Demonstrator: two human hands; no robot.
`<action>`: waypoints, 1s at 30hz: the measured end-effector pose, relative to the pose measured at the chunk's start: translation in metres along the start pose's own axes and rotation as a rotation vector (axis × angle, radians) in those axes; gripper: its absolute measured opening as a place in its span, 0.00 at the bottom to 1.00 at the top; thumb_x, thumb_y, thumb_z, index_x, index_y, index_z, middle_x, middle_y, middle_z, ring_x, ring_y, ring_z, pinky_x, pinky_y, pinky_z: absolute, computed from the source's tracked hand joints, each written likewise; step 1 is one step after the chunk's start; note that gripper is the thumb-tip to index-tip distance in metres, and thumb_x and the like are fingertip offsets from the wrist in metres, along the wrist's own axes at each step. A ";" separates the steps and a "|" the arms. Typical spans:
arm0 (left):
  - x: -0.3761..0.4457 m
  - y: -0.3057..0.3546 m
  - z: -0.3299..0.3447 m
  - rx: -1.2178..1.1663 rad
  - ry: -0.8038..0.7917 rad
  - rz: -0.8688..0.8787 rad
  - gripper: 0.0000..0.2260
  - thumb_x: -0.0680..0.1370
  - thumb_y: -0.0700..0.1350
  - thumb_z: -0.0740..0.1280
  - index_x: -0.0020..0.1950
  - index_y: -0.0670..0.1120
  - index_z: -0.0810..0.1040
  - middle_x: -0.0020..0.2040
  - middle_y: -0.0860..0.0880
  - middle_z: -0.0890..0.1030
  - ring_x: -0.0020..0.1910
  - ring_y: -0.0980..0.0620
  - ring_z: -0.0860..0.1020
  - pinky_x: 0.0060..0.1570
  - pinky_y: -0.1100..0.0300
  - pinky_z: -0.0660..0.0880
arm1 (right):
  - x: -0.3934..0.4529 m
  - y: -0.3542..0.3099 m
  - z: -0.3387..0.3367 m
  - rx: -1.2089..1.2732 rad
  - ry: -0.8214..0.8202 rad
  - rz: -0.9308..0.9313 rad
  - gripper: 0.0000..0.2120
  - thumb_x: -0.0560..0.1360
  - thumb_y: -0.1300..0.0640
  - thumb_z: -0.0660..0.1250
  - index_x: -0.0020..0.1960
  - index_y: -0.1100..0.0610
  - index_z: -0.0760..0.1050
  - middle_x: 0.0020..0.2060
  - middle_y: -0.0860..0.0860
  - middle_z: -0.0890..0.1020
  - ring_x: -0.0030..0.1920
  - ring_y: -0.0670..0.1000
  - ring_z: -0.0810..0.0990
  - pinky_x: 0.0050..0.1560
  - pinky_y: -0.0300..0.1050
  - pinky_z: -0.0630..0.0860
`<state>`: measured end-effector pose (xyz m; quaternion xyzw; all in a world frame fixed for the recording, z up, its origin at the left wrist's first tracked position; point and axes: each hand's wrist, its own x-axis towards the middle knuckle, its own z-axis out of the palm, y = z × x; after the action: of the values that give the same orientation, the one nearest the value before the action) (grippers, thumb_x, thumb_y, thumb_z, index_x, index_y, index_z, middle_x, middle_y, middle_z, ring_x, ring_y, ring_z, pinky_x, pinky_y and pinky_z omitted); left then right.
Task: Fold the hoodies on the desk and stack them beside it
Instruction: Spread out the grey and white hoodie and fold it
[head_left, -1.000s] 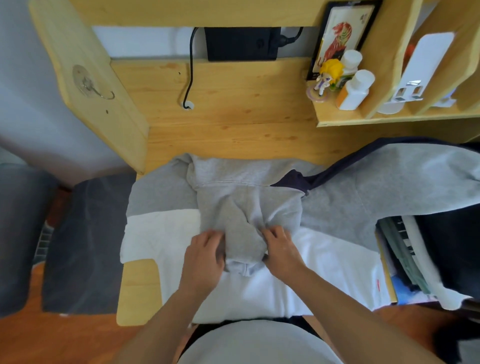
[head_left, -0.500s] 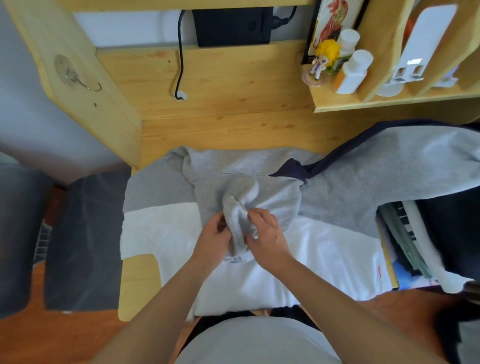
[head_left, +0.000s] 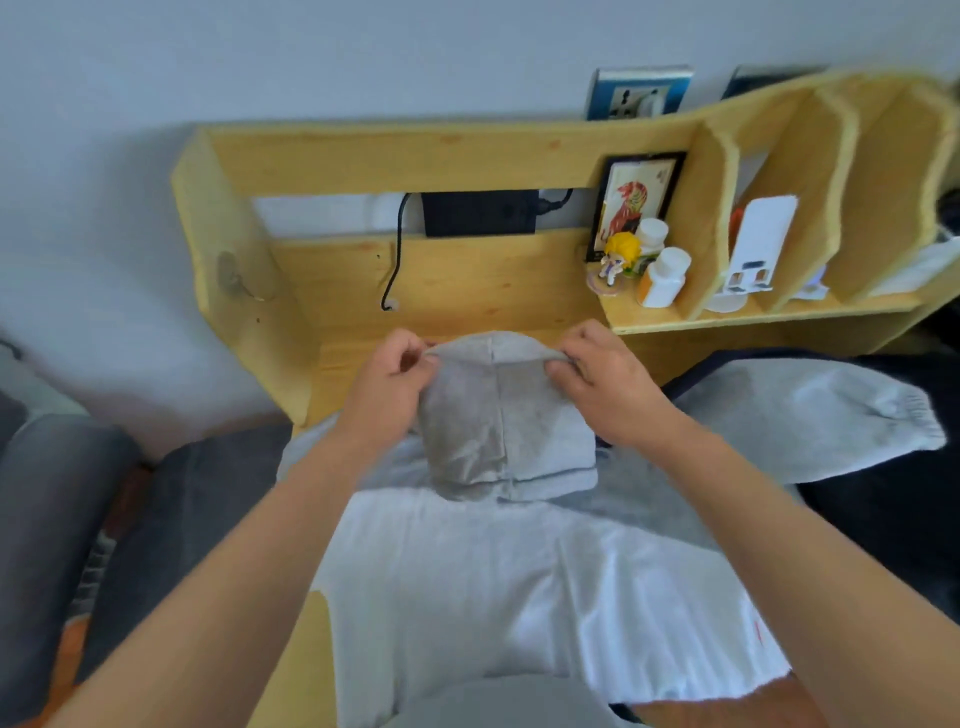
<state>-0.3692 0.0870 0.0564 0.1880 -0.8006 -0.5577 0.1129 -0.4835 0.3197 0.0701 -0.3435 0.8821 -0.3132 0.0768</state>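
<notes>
Our left hand (head_left: 387, 384) pinches one top corner of the grey hood (head_left: 501, 415), thumb and fingers closed on the edge, and our right hand (head_left: 605, 387) pinches the other corner the same way. The hood is stretched flat between the two hands, its centre seam running down from midway between them. Below the hands the hood joins the grey and white hoodie (head_left: 519, 582), which lies spread on the wooden desk (head_left: 298, 670) under our forearms and toward our body. Out past the right hand a grey sleeve (head_left: 831, 415) reaches away across dark fabric. Beyond the right hand, on the shelf (head_left: 727, 317), stand a small yellow-haired figure (head_left: 618, 257), white bottles (head_left: 665, 275) and a framed picture (head_left: 636, 202). Beyond the left hand a black cable (head_left: 396, 260) hangs down the desk's back panel
</notes>
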 end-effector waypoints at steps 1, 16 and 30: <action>0.006 0.010 0.000 -0.034 0.017 0.013 0.06 0.84 0.40 0.63 0.47 0.41 0.72 0.44 0.50 0.75 0.41 0.57 0.71 0.47 0.55 0.68 | 0.008 -0.008 -0.011 0.017 -0.017 0.019 0.14 0.83 0.54 0.61 0.40 0.56 0.69 0.41 0.51 0.72 0.42 0.49 0.70 0.44 0.44 0.65; -0.081 -0.006 0.075 -1.245 -0.006 -0.678 0.32 0.78 0.64 0.65 0.73 0.43 0.72 0.69 0.42 0.77 0.72 0.44 0.73 0.76 0.46 0.62 | 0.048 -0.027 -0.025 0.488 -0.095 0.529 0.18 0.83 0.44 0.57 0.53 0.57 0.79 0.52 0.58 0.83 0.53 0.59 0.83 0.60 0.60 0.79; -0.039 0.049 0.063 -1.003 -0.034 -0.428 0.22 0.86 0.54 0.57 0.74 0.43 0.73 0.68 0.41 0.79 0.69 0.45 0.76 0.73 0.45 0.69 | -0.004 -0.044 0.050 0.205 -0.022 0.173 0.42 0.66 0.49 0.68 0.79 0.50 0.59 0.70 0.52 0.72 0.71 0.57 0.68 0.70 0.56 0.68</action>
<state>-0.3673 0.1719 0.0807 0.2609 -0.3817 -0.8847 0.0599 -0.4385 0.2719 0.0571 -0.2596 0.8710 -0.3902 0.1477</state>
